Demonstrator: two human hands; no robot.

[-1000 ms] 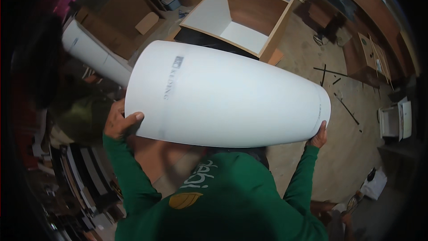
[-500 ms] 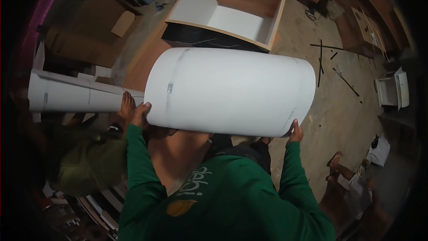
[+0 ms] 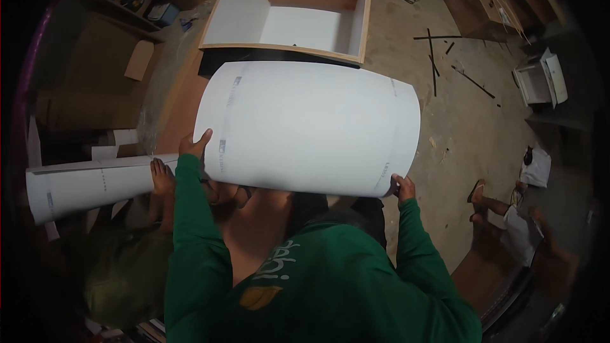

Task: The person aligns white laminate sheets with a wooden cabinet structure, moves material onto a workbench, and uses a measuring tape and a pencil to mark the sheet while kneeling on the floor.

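A large white sheet [image 3: 305,130], bowed into a curve with faint grey print along its sides, stretches across in front of me. My left hand [image 3: 194,145] is closed on its left edge, thumb on top and fingers hidden beneath. At the near right corner, my right hand [image 3: 405,189] pinches the sheet, its thumb over the edge. Just left of my left hand, a co-worker's hand [image 3: 162,179] rests on a second white sheet [image 3: 92,184], loosely rolled. Below my sheet, part of a reddish-brown board [image 3: 254,235] shows.
Beyond the sheet stands an open wooden box cabinet [image 3: 254,46] with white inner walls. Black strips [image 3: 434,57] lie crossed on the floor at right. Farther right are a small white cabinet [image 3: 540,82], a white bag [image 3: 535,168] and another person's sandalled foot [image 3: 478,192].
The white sheet looks flatter and more spread, my hands still on its edges. The co-worker's hand and rolled sheet sit lower and farther from my left hand. The whole view has shifted.
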